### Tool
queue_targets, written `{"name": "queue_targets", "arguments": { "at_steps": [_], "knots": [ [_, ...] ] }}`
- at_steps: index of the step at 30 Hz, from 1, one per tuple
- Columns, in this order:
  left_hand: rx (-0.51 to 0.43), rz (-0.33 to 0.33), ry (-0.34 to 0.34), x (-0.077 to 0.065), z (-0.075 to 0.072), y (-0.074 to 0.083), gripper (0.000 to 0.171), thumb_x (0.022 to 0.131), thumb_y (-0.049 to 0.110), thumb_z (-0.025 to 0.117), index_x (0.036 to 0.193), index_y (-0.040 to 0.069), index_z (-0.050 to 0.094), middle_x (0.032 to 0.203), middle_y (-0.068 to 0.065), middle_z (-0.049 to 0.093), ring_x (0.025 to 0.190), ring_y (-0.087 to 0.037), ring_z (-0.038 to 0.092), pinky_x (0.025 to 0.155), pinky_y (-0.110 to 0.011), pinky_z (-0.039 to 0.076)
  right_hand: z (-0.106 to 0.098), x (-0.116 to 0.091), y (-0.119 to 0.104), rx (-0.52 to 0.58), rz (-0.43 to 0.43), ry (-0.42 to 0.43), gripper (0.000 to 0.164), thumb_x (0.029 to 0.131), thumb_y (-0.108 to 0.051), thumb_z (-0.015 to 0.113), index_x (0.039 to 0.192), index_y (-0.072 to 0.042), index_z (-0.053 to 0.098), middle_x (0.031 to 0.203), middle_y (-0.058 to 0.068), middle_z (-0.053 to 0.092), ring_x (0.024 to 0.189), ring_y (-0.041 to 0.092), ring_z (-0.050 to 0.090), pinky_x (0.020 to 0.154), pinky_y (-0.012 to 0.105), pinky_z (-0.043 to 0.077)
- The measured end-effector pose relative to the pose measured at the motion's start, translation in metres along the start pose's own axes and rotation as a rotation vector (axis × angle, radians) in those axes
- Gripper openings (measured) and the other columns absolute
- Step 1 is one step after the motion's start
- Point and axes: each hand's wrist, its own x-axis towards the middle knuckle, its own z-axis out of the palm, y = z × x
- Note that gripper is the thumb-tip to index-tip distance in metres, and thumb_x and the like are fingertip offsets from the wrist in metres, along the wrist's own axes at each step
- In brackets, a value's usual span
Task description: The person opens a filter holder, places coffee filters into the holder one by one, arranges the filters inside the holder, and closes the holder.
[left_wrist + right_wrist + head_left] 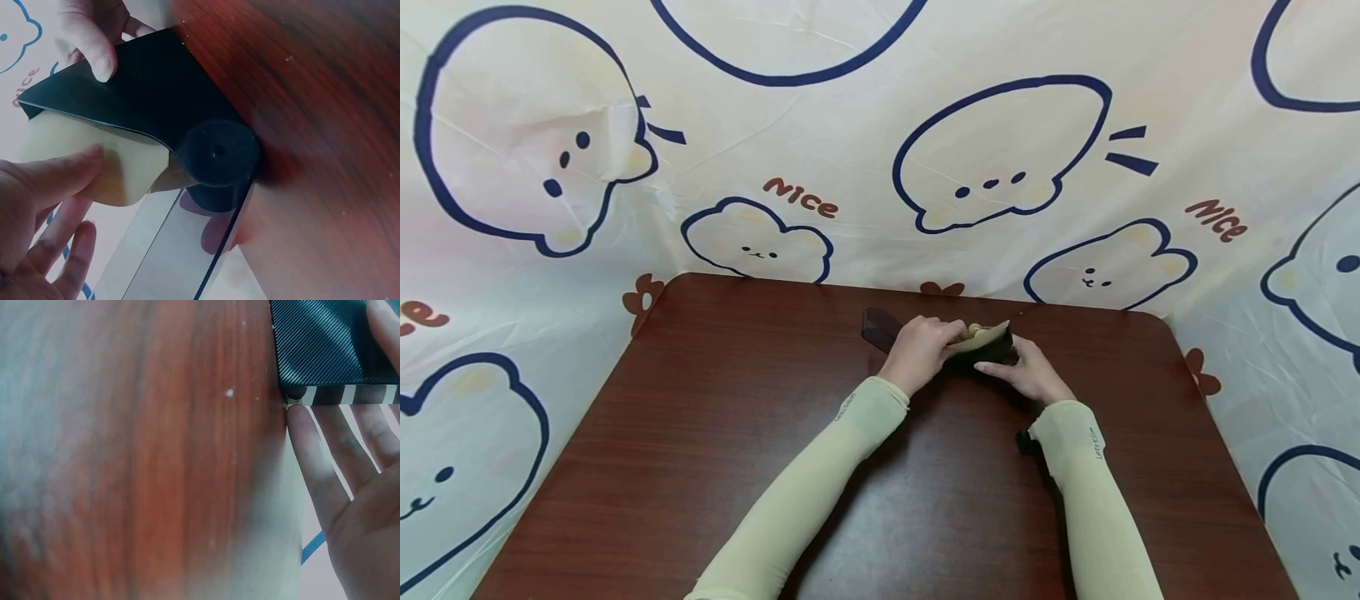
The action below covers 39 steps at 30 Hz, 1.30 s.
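Near the far edge of the table, a black fan-shaped case (981, 357) stands with its open top showing tan paper coffee filters (981, 336). My left hand (919, 352) pinches the filters at that opening, thumb on the near face in the left wrist view. On the case's other side, my right hand (1032, 371) grips it, with the thumb (100, 59) across its black face and fingers behind. A clear, smoky lid (178, 250) swings out from the round hinge (219, 152) at the case's narrow end.
The brown wooden table (715, 417) spreads around both forearms. A cloth backdrop (865, 142) with cartoon prints hangs right behind its far edge and along both sides. A small black strap piece (1024, 440) shows at the right wrist.
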Motion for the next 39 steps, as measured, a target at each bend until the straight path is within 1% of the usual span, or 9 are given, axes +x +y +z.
{"name": "queue_targets", "arguments": {
  "at_steps": [3,8,12,15,20,26,32,35,39],
  "knots": [
    [-0.007,-0.003,-0.016,0.001,0.000,-0.002,0.025,0.080,0.012,0.078,0.099,0.023,0.065,0.091,0.009,0.071,0.080,-0.008,0.062,0.075,-0.026,0.047,0.000,0.001,0.000,0.001,0.004,0.000,0.067,0.074,-0.057,0.074,0.124,-0.016,0.056,0.122,0.005,0.060,0.108,0.023,0.054,0.099,0.047,0.042],
    [-0.045,-0.020,0.007,0.006,-0.003,-0.005,0.023,0.080,0.014,0.078,0.098,0.023,0.067,0.090,0.007,0.070,0.077,-0.009,0.062,0.073,-0.026,0.049,-0.001,0.001,0.001,-0.003,-0.001,-0.002,0.065,0.074,-0.058,0.073,0.122,-0.017,0.056,0.119,0.004,0.060,0.104,0.022,0.054,0.095,0.045,0.043],
    [-0.072,-0.022,0.013,0.010,-0.006,-0.007,0.024,0.080,0.012,0.077,0.097,0.023,0.066,0.088,0.008,0.069,0.078,-0.008,0.062,0.073,-0.024,0.050,-0.001,0.001,0.001,0.004,0.002,-0.003,0.065,0.073,-0.059,0.073,0.121,-0.018,0.056,0.119,0.003,0.060,0.104,0.021,0.054,0.095,0.043,0.043],
    [-0.083,-0.018,-0.001,0.012,-0.008,-0.008,0.024,0.081,0.009,0.076,0.098,0.024,0.066,0.089,0.009,0.070,0.079,-0.006,0.063,0.074,-0.023,0.050,-0.002,0.002,0.000,0.008,0.005,-0.006,0.065,0.073,-0.059,0.074,0.121,-0.019,0.056,0.119,0.003,0.060,0.104,0.022,0.054,0.095,0.044,0.043],
    [-0.085,-0.030,-0.044,0.012,-0.008,-0.007,0.023,0.082,0.009,0.075,0.099,0.023,0.065,0.092,0.009,0.071,0.079,-0.005,0.064,0.074,-0.024,0.050,-0.002,0.002,0.000,0.011,0.006,-0.009,0.067,0.073,-0.060,0.074,0.122,-0.018,0.056,0.119,0.004,0.060,0.105,0.023,0.054,0.097,0.045,0.042],
    [-0.051,-0.029,-0.080,0.009,-0.006,-0.005,0.023,0.082,0.007,0.075,0.097,0.021,0.065,0.088,0.008,0.068,0.073,-0.006,0.060,0.070,-0.024,0.049,-0.001,0.001,0.001,0.019,-0.022,-0.004,0.064,0.074,-0.056,0.074,0.122,-0.019,0.057,0.119,0.004,0.061,0.105,0.022,0.055,0.096,0.045,0.043],
    [-0.040,-0.035,-0.103,0.008,-0.006,-0.004,0.020,0.084,0.009,0.073,0.097,0.022,0.065,0.083,0.010,0.067,0.073,-0.004,0.058,0.069,-0.022,0.049,0.000,0.002,0.001,0.027,-0.018,-0.002,0.063,0.074,-0.056,0.074,0.123,-0.019,0.058,0.121,0.003,0.060,0.108,0.022,0.054,0.098,0.046,0.041],
    [-0.038,-0.032,-0.106,0.008,-0.005,-0.004,0.019,0.084,0.010,0.073,0.097,0.022,0.065,0.083,0.010,0.067,0.072,-0.003,0.058,0.069,-0.022,0.049,0.000,0.002,0.001,0.029,-0.012,0.005,0.062,0.073,-0.056,0.075,0.121,-0.021,0.059,0.120,0.002,0.060,0.108,0.021,0.054,0.099,0.046,0.041],
    [-0.039,-0.028,-0.101,0.007,-0.005,-0.004,0.018,0.084,0.011,0.073,0.097,0.022,0.065,0.083,0.010,0.067,0.072,-0.003,0.058,0.069,-0.022,0.049,0.001,0.001,0.002,0.030,-0.018,0.005,0.062,0.074,-0.056,0.074,0.122,-0.020,0.059,0.122,0.003,0.060,0.110,0.022,0.054,0.099,0.046,0.040]
  ]
}}
